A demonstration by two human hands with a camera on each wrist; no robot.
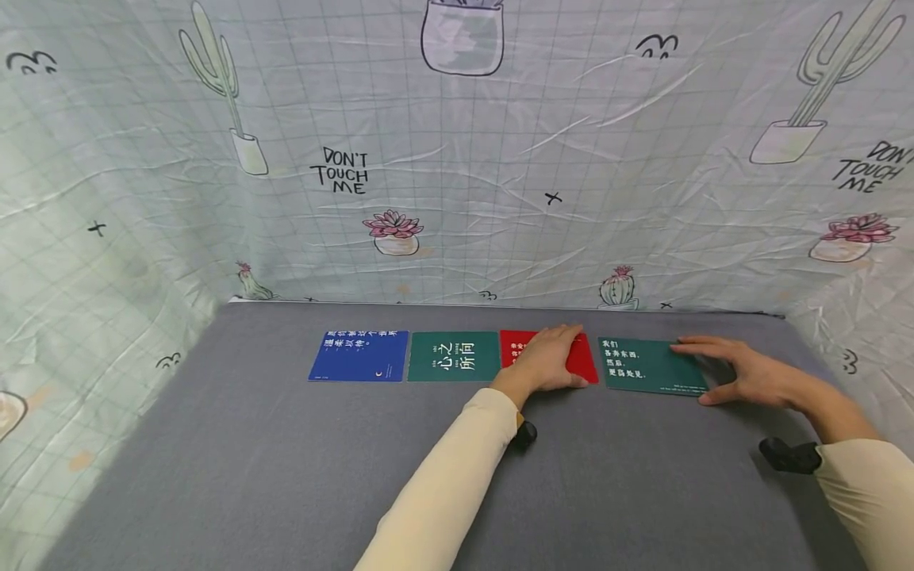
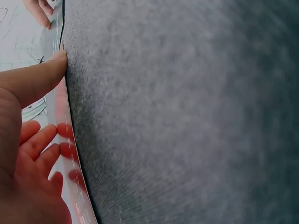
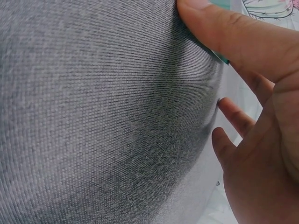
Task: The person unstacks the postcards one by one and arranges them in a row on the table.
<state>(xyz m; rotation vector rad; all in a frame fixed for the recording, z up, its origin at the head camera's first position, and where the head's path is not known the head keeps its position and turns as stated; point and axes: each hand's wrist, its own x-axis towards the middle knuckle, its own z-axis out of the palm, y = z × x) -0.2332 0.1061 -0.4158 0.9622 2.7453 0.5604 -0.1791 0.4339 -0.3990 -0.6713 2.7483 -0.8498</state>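
Note:
My left hand (image 1: 546,363) rests across the red card (image 1: 587,366) and covers much of it. In the left wrist view its thumb (image 2: 58,65) touches the card's near edge, while several fingertips touch the glossy face. At the right, my right hand (image 1: 757,377) spans the end of a dark green card (image 1: 646,366) with white writing, holding it by opposite edges between thumb and index finger. The card lies flat, slightly turned. In the right wrist view the thumb (image 3: 212,25) covers most of it, and other fingers stay off the card.
Left of the red card lie a green card (image 1: 455,357) with large white characters and a blue card (image 1: 359,357), all in one row. Grey cloth (image 1: 307,468) covers the table. A cactus-printed curtain (image 1: 485,159) rises behind the table and along its sides.

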